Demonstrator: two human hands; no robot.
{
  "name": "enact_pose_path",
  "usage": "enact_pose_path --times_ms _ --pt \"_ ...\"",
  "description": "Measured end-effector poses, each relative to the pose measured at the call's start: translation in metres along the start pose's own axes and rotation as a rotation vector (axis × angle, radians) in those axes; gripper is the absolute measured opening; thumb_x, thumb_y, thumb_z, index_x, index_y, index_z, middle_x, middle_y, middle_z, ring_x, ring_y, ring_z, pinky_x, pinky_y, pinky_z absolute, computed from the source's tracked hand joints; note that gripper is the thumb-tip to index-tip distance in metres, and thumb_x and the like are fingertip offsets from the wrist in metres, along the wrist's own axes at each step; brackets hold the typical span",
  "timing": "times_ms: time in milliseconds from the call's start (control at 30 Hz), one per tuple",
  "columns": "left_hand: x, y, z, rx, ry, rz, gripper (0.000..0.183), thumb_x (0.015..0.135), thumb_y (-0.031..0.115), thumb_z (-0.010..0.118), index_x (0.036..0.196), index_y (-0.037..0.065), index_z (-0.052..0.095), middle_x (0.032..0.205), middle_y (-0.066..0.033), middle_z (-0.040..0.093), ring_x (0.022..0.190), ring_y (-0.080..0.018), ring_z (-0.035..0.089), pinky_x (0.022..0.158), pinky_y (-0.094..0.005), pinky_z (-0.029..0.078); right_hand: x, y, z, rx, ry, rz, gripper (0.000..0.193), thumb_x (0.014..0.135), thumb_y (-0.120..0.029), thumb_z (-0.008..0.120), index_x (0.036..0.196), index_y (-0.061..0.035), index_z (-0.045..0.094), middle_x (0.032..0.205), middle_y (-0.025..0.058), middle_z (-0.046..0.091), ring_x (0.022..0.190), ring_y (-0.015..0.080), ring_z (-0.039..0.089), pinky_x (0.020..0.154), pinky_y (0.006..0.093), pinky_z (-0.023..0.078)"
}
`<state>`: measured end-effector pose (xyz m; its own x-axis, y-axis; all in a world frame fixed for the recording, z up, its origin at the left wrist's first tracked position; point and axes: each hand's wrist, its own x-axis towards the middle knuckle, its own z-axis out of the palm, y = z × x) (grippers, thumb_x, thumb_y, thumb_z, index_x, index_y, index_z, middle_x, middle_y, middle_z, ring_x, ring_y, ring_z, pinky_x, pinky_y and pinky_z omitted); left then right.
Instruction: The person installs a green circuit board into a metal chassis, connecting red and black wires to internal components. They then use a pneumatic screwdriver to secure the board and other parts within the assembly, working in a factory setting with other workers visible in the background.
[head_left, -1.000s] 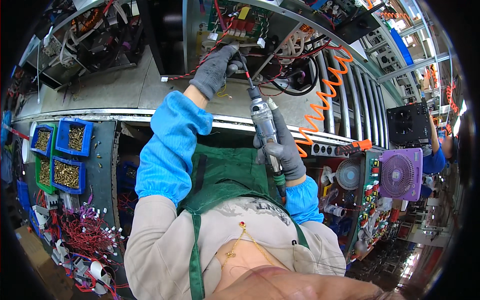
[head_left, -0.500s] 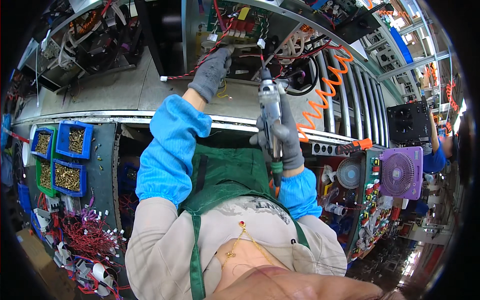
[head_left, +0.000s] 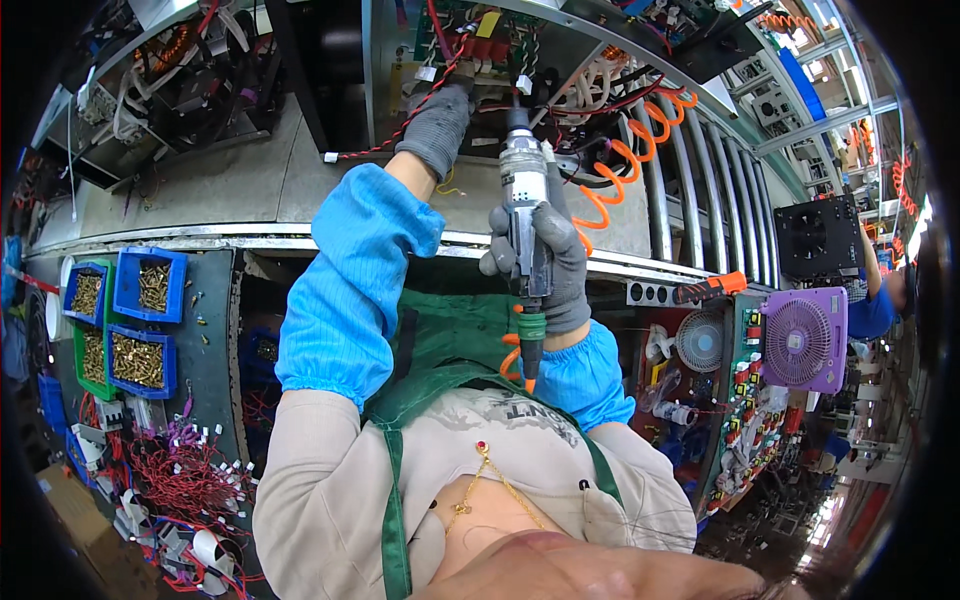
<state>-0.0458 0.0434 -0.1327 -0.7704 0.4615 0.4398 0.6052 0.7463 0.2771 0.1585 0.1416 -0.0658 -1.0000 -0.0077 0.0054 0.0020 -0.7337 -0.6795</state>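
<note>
Pneumatic screwdriver (head_left: 526, 180) stands in front of the open metal chassis (head_left: 378, 90), on the wearer's side, its nose pointing into the opening; whether the tip touches anything is too small to tell. The gloved right hand (head_left: 562, 262) has its fingers wrapped round the tool's body. Left of the chassis and nearer the wearer sit blue bins (head_left: 181, 285) of brass screws (head_left: 138, 360). At the chassis mouth, the gloved left hand (head_left: 440, 122) reaches in beside a red-and-black twisted wire (head_left: 410, 121); I cannot tell whether its fingertips grip anything. Right of the chassis hang loops of orange coiled hose (head_left: 612, 178), with a roller conveyor (head_left: 688, 190) beyond. Farther right of the chassis are a purple fan (head_left: 797, 343) and, past it, a co-worker's blue sleeve (head_left: 872, 320).
</note>
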Motion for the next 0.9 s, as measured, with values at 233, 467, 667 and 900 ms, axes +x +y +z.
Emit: enact_pose_path --times_ms 233,467,667,900 --pt "-0.005 0.012 -0.025 -0.024 0.029 -0.064 0.009 0.074 0.002 0.06 0.083 0.002 0.059 0.082 -0.0178 0.063 0.08 -0.033 0.063 0.068 -0.0394 0.05 0.002 -0.003 0.012 -0.139 0.02 -0.002 0.08 0.083 -0.025 0.059 0.147 -0.0232 0.013 0.083 0.0141 0.058 0.055 0.0185 0.063 0.052 0.0351 0.058" --pt "-0.014 0.008 -0.024 -0.083 0.102 0.163 0.012 0.083 0.014 0.063 0.086 0.002 0.062 0.078 -0.0174 0.063 0.073 -0.0362 0.062 0.066 -0.0416 0.05 -0.018 -0.012 0.014 -0.333 0.103 0.084 0.099 0.066 -0.02 0.063 0.149 -0.0248 0.009 0.082 0.0112 0.051 0.058 0.0183 0.059 0.053 0.0337 0.055" --pt "-0.034 0.014 -0.012 -1.575 0.045 -0.539 0.014 0.086 0.011 0.061 0.097 0.002 0.062 0.082 -0.0102 0.066 0.068 -0.0196 0.064 0.054 -0.0287 0.049 -0.048 -0.013 -0.01 -0.511 0.127 0.297 0.107 0.058 -0.012 0.064 0.149 -0.0243 0.01 0.085 0.012 0.054 0.059 0.0189 0.059 0.056 0.0338 0.057" --pt "-0.04 0.018 -0.005 -1.633 -0.07 -0.663 0.035 0.093 0.038 0.052 0.079 0.007 0.06 0.061 -0.0025 0.055 0.046 -0.0067 0.045 0.04 -0.0201 0.035 -0.055 -0.021 -0.016 -0.549 0.119 0.347 0.105 0.058 -0.009 0.063 0.149 -0.024 0.012 0.086 0.0114 0.055 0.065 0.0174 0.059 0.057 0.0324 0.056"
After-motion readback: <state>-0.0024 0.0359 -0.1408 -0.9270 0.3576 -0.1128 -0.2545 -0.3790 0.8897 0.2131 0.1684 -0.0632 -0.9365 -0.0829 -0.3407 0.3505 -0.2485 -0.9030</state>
